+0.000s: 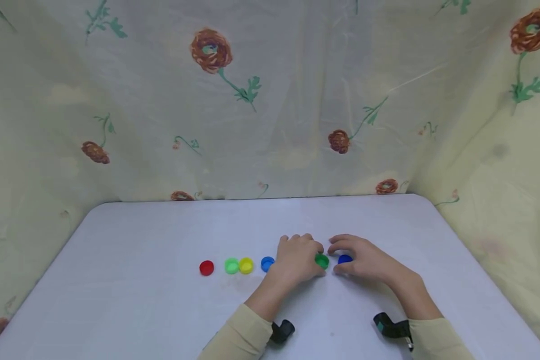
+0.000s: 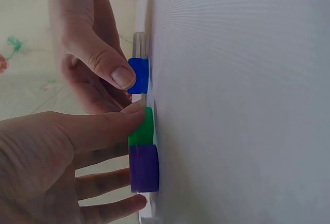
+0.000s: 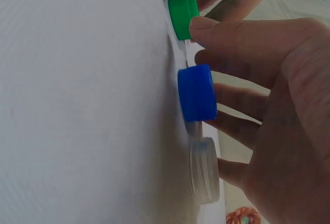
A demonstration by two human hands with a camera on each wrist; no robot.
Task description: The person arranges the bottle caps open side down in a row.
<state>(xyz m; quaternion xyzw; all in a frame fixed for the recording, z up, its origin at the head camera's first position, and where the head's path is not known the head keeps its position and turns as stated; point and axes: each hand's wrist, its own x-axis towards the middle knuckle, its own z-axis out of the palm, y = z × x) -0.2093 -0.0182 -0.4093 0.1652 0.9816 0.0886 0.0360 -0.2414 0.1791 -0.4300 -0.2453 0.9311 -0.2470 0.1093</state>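
A green bottle cap (image 1: 321,260) lies on the white table between the thumb and fingers of my left hand (image 1: 298,257); the left thumb (image 2: 111,126) touches it. A purple cap (image 2: 144,168) sits beside the green one under that hand, hidden in the head view. My right hand (image 1: 364,257) is spread loosely around a dark blue cap (image 3: 197,93), its thumb (image 3: 242,38) reaching past the cap toward the green one. Beside the blue cap, a clear cap (image 3: 204,170) shows below the right fingers; the head view does not show it.
Farther left in a rough row lie a red cap (image 1: 206,268), a light green cap (image 1: 231,266), a yellow cap (image 1: 246,265) and a lighter blue cap (image 1: 267,264). A flowered curtain (image 1: 270,100) surrounds the table (image 1: 139,310). Black wrist devices (image 1: 282,331) stick out at the sleeves.
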